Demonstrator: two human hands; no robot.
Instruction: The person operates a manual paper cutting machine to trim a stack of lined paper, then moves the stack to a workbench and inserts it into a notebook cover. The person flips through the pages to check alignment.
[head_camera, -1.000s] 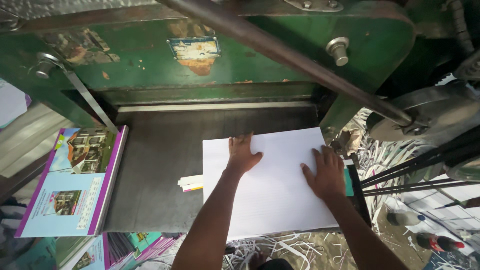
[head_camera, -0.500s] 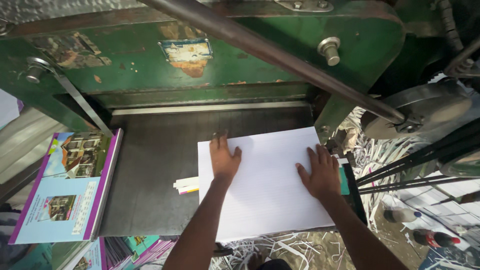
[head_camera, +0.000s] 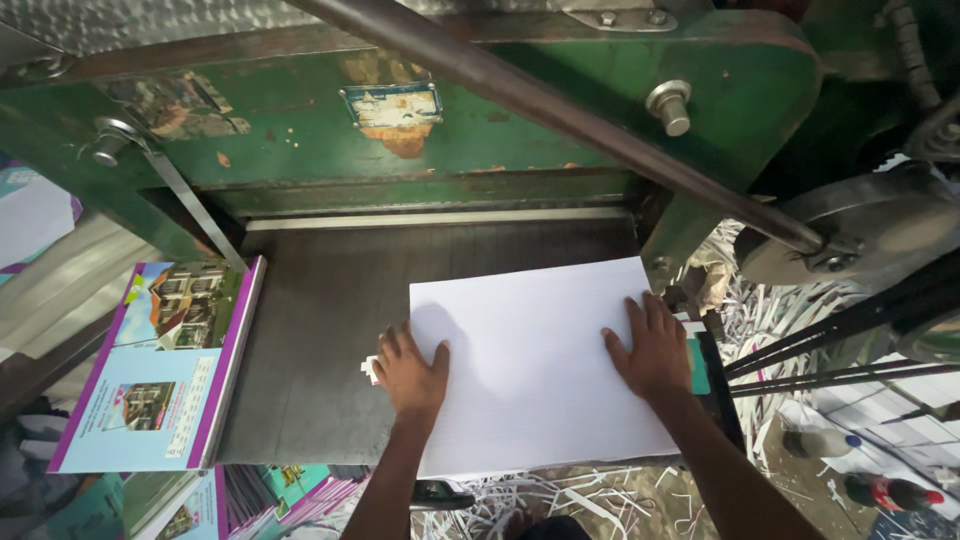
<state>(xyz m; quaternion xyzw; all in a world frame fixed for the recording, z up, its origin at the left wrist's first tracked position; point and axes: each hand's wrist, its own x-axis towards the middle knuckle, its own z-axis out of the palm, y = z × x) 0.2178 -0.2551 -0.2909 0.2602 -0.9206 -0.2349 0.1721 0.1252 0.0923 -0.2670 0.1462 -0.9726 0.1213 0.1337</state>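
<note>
A stack of white paper (head_camera: 535, 350) lies on the dark metal bed (head_camera: 320, 330) of a green cutting machine (head_camera: 500, 120). My left hand (head_camera: 408, 368) rests flat on the stack's left edge, fingers spread, partly on the bed. My right hand (head_camera: 652, 345) presses flat on the stack's right side near its edge. Neither hand grips anything. A small pale scrap (head_camera: 370, 368) pokes out from under my left hand.
A pile of printed sheets with purple borders and house pictures (head_camera: 165, 370) sits at the bed's left edge. More printed stacks (head_camera: 270, 495) lie below. Paper trimmings (head_camera: 560, 495) litter the floor. A steel bar (head_camera: 560, 110) crosses overhead; a flywheel (head_camera: 860, 235) is at right.
My left hand slid from the middle top of the stack down to its left edge. The white stack shifted slightly left on the bed. My right hand stayed on the right side.
</note>
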